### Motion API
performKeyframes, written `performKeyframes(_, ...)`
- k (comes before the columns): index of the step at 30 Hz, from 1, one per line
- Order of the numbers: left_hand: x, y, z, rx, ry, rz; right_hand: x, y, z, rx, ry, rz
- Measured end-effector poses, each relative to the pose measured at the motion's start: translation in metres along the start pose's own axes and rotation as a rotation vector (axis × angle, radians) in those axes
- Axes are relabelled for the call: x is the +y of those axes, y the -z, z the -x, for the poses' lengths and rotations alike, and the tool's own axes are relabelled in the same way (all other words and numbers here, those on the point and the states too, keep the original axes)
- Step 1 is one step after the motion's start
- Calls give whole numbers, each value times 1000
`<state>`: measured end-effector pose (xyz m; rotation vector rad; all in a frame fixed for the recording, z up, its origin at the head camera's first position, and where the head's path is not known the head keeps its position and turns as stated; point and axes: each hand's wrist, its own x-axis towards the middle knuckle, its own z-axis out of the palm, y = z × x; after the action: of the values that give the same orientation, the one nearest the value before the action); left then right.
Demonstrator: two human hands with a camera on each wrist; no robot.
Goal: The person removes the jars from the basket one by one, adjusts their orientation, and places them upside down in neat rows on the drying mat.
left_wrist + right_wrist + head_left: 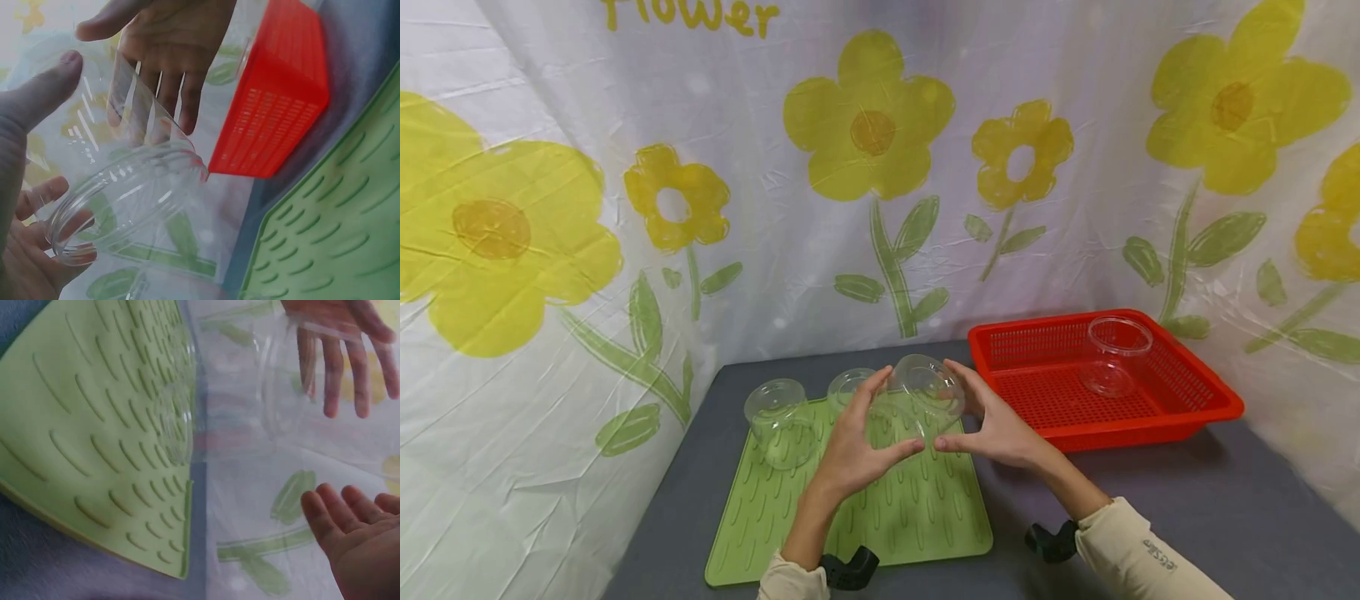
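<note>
Jar (917, 400), light, slick, thin-walled, sat tilted above the mat (880, 508); I cupped its sides, left hand (857, 446) and right hand (1000, 429).

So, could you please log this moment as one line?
left hand: holds clear jar | right hand: holds it too | above green mat
</note>
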<state>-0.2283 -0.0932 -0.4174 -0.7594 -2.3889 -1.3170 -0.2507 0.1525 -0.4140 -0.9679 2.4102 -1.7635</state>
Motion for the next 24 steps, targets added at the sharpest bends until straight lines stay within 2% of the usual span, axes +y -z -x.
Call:
performKeyframes(5, -2, -5, 2, -8, -11, 89, 5, -12, 3, 38, 53, -79)
performKeyframes(12, -3, -6, 7, -46, 39, 136, 11, -22, 6, 81, 107, -151)
performKeyframes(17, -6, -1, 12, -16, 64, 82, 14, -19, 5, 122, 48, -141)
performKeyframes(24, -21, 9, 25, 54, 102, -37, 22, -13, -1, 263, -49, -119)
